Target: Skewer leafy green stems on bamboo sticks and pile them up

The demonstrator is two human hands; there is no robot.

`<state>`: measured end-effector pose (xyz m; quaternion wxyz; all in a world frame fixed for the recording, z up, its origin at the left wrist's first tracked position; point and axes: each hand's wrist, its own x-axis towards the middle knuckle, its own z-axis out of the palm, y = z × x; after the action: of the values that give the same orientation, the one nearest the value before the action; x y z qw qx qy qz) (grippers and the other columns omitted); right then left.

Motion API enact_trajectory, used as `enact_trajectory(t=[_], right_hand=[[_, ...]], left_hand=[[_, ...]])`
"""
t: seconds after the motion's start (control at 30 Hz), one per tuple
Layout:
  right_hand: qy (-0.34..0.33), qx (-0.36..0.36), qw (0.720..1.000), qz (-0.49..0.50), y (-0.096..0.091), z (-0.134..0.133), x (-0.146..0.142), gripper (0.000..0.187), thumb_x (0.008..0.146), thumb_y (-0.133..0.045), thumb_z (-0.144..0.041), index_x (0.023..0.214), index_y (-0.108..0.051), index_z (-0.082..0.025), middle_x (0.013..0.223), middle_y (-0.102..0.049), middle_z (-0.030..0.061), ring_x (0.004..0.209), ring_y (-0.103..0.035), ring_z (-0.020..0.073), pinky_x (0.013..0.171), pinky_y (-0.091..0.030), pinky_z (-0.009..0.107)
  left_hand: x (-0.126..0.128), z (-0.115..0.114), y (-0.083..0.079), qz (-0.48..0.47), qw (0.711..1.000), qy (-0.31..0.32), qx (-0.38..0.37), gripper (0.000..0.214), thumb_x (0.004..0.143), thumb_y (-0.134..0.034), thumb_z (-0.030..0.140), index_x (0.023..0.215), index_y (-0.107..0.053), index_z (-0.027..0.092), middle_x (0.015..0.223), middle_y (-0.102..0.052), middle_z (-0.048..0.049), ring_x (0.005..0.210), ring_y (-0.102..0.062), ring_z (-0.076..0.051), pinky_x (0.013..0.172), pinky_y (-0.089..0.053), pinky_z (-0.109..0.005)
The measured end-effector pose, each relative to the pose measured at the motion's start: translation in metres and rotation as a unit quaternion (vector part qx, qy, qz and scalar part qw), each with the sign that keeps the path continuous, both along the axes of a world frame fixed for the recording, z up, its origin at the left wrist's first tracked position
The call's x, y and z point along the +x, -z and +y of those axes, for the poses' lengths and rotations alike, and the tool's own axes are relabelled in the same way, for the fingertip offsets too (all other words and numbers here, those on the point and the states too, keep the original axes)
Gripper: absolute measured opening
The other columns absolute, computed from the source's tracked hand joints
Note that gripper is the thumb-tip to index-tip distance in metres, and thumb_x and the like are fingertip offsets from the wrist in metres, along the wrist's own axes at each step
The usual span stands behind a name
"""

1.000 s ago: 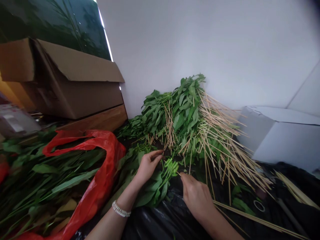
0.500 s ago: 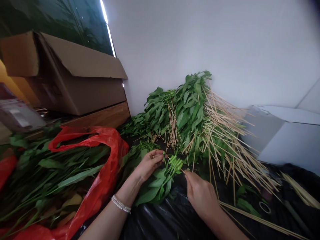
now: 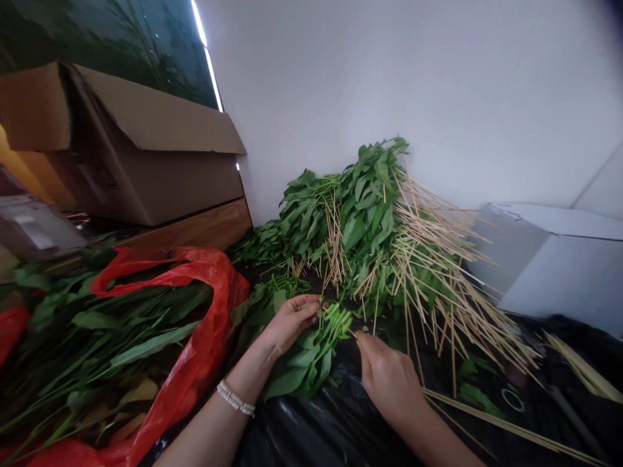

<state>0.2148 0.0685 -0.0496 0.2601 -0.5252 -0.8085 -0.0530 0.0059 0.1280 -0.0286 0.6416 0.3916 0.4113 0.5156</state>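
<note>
On the black plastic sheet (image 3: 311,425), the left hand (image 3: 292,321) closes its grip around a small bundle of green leafy stems (image 3: 311,353), while the right hand (image 3: 387,376) pinches a thin wooden skewer (image 3: 351,333), its tip touching the cut ends.

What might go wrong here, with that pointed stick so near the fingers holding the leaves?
The thin bamboo skewer pinched in the right hand points at the cut stems of the small bunch of green leaves, close to the left hand gripping it; a slip might prick those fingers. The stems fan out, so some may miss the skewer. The tall heap of skewered green leaves behind could slide down.
</note>
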Motion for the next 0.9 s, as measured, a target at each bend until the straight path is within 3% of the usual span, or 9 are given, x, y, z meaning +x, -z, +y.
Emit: enact_trajectory(t=[0.57,0.9], right_hand=[[-0.001,-0.009,1.000,-0.003,-0.0001,-0.0005,0.0002,0.032,0.091,-0.036,-0.012,0.112,-0.059,-0.018,0.096,-0.068,0.0053,0.082,-0.067,0.0169,0.067,-0.048,0.023],[-0.007,-0.003,1.000,0.000,-0.0018,-0.0009,-0.0004,0.034,0.089,-0.035,-0.012,0.111,-0.060,-0.018,0.094,-0.069,0.0053,0.077,-0.067,0.0149,0.064,-0.048,0.021]], left_hand=[[-0.0002,-0.0013,-0.0009,0.023,1.000,0.002,0.011,0.034,0.063,-0.082,0.029,0.092,-0.071,0.016,0.092,-0.072,-0.0063,0.076,-0.063,-0.010,0.073,-0.045,-0.020],[-0.0012,-0.0013,-0.0011,0.058,0.998,-0.037,0.014,0.034,0.057,-0.084,0.028,0.086,-0.071,0.015,0.078,-0.071,-0.0036,0.067,-0.063,-0.010,0.063,-0.045,-0.019]])
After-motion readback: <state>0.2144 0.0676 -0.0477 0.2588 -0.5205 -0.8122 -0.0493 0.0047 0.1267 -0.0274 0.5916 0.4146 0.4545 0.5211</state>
